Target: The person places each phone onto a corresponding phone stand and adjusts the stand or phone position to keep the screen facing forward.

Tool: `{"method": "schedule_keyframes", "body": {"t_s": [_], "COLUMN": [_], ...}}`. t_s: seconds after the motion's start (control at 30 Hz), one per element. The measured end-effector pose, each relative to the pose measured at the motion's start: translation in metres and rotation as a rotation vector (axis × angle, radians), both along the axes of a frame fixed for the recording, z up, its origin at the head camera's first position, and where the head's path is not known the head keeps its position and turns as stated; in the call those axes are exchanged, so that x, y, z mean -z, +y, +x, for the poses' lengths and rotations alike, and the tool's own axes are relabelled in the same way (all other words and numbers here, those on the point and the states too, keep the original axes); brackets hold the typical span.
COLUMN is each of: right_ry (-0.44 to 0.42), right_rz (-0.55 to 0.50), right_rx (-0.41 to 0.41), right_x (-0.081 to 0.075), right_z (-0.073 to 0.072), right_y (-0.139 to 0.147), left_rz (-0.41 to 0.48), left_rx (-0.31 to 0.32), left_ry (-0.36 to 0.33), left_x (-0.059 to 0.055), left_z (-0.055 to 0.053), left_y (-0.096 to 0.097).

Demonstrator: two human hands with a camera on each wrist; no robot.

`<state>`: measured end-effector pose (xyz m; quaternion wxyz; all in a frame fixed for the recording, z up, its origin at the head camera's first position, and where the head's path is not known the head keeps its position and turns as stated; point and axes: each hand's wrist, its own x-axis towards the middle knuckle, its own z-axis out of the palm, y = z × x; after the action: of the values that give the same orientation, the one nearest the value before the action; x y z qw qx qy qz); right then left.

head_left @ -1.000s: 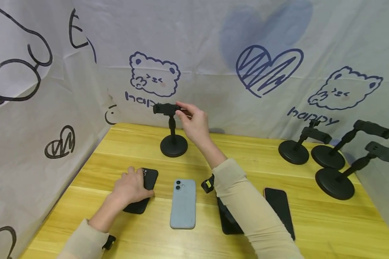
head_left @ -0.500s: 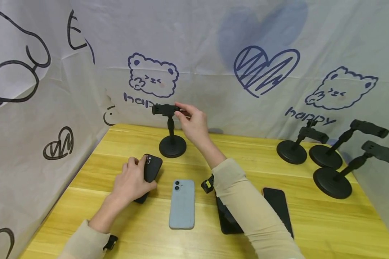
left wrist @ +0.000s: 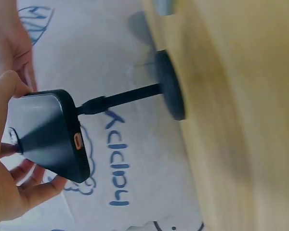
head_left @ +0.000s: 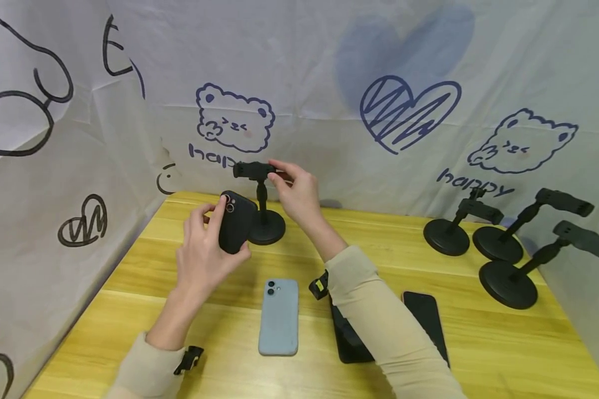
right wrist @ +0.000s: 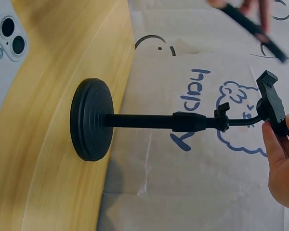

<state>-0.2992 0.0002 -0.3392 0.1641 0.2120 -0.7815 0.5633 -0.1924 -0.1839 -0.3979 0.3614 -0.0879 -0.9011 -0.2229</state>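
Observation:
My left hand point(head_left: 202, 246) grips a black smartphone point(head_left: 237, 221) by its edges, its camera side facing me. The phone is raised off the table, overlapping the stand's base in the head view. In the left wrist view the phone's charging port end point(left wrist: 78, 141) points toward the stand's pole. My right hand point(head_left: 299, 191) pinches one end of the clamp point(head_left: 252, 170) atop a black phone stand point(head_left: 268, 228). The stand stands upright on its round base near the back of the table. In the right wrist view the phone point(right wrist: 253, 30) is apart from the clamp.
A light blue phone point(head_left: 279, 318) lies camera side up on the wooden table point(head_left: 219, 354). Two dark phones lie to its right, partly under my right sleeve point(head_left: 379, 316). Several more black stands point(head_left: 509, 282) stand at the far right. A white sheet with drawings hangs behind.
My left hand has lifted the black phone off the table and carried it up and forward, tilting it toward the stand. My right hand keeps its pinch on the clamp.

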Motion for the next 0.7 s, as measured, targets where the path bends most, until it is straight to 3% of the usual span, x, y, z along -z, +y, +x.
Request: {"method": "schedule_keyframes", "body": {"t_s": [0.17, 0.33, 0.7], "right_ry": [0.015, 0.025, -0.017], "right_rz": [0.01, 0.015, 0.01], "right_rx": [-0.01, -0.016, -0.026], "right_x": [-0.002, -0.003, 0.001], "right_z": [-0.002, -0.003, 0.002], "right_y": [0.0, 0.001, 0.004], "left_rz": [0.043, 0.077, 0.109], "left_rx": [-0.002, 0.024, 0.047], "left_ry": [0.139, 0.185, 0.178], "left_x": [-0.018, -0.028, -0.018], "left_z": [-0.009, -0.019, -0.026], "left_y": [0.005, 0.008, 0.014]}}
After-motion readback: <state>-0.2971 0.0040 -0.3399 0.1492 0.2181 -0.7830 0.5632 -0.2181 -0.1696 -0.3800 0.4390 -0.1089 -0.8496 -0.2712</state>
